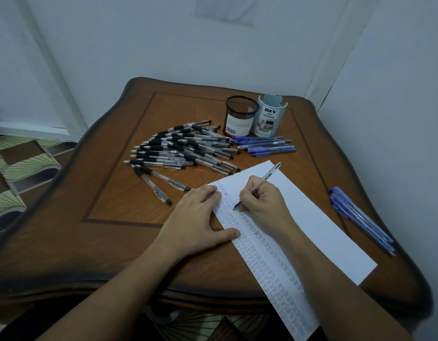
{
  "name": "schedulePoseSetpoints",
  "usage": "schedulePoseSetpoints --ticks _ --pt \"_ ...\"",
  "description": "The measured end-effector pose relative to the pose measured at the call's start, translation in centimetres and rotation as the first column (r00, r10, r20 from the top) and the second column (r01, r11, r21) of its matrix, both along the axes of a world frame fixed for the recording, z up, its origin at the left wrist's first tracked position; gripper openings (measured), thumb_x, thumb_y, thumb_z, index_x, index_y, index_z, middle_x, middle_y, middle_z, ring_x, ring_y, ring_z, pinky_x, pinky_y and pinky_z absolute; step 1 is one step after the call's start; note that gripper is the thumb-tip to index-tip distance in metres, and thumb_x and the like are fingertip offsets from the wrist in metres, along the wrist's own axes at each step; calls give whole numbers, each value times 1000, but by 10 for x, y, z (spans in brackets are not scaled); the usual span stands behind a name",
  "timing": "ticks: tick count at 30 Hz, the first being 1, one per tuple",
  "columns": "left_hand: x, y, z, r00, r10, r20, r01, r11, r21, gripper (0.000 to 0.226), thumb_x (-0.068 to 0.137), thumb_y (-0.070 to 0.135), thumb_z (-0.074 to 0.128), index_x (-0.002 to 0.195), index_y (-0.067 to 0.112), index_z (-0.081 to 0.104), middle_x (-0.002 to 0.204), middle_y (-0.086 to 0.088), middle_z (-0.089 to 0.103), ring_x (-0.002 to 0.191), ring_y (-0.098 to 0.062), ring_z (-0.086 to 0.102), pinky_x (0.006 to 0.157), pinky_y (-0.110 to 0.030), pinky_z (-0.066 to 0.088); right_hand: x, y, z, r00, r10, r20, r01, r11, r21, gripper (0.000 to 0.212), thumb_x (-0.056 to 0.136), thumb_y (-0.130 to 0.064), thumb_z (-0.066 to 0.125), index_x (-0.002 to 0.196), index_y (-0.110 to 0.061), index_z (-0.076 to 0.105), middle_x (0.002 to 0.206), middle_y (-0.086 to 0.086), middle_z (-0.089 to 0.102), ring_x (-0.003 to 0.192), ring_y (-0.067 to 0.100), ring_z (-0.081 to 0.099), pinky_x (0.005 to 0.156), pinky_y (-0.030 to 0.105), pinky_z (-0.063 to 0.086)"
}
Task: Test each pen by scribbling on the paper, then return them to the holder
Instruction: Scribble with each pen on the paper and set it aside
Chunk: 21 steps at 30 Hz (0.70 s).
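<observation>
Clear plastic pen (258, 187) pinched in right hand (264, 205), tip seemingly touching smooth white paper (311, 217).

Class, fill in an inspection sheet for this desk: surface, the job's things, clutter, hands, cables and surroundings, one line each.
Surface: brown wooden table with inlaid border.
Job's things: paper lies diagonally, its left part filled with scribbles; pen tip on it; pile of black-grip pens; blue pens beside the holders; more blue pens at right edge; mesh holder and light blue organizer, no pens showing in either.
Clutter: nothing seen.
Hands: left hand flat, pinning the paper; right hand gripping the pen.
Cables: nothing seen.
Surroundings: pale walls, patterned floor.
</observation>
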State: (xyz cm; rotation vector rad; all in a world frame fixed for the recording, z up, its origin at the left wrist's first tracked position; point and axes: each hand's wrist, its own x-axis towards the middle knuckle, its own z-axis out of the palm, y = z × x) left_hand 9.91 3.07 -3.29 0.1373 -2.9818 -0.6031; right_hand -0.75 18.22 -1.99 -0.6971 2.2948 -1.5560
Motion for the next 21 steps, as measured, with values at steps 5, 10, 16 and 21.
schedulePoseSetpoints --ticks 5,10,16,21 --pt "0 -1 -3 1000 2 -24 -2 1000 -14 114 62 92 27 150 20 36 157 6 28 141 -10 21 110 -20 8 -1 0 -1 1000 11 16 -11 1000 -13 27 93 -7 58 68 -15 52 61 6 61 63 18 61 68 46 56" --pt "-1 -1 -3 1000 6 -17 -7 1000 -5 114 62 92 27 150 21 36 157 6 28 142 -10 21 115 -26 12 -2 1 -3 1000 7 2 -7 1000 -21 26 93 -7 59 68 -14 52 61 10 60 62 16 58 63 38 49" --pt "0 -1 -2 1000 7 -29 -7 1000 8 115 61 91 26 151 21 35 157 7 27 142 -10 20 115 -26 14 -3 1 -3 1000 20 10 -20 1000 -18 26 94 -9 58 69 -14 53 62 9 62 61 15 60 64 40 51" --pt "1 0 -2 999 4 -51 -3 1000 25 113 62 90 29 150 20 36 156 6 30 141 -10 22 114 -24 12 -8 0 -3 996 -48 70 54 995 -88 22 98 -11 55 77 -13 55 61 2 61 59 14 55 62 32 49"
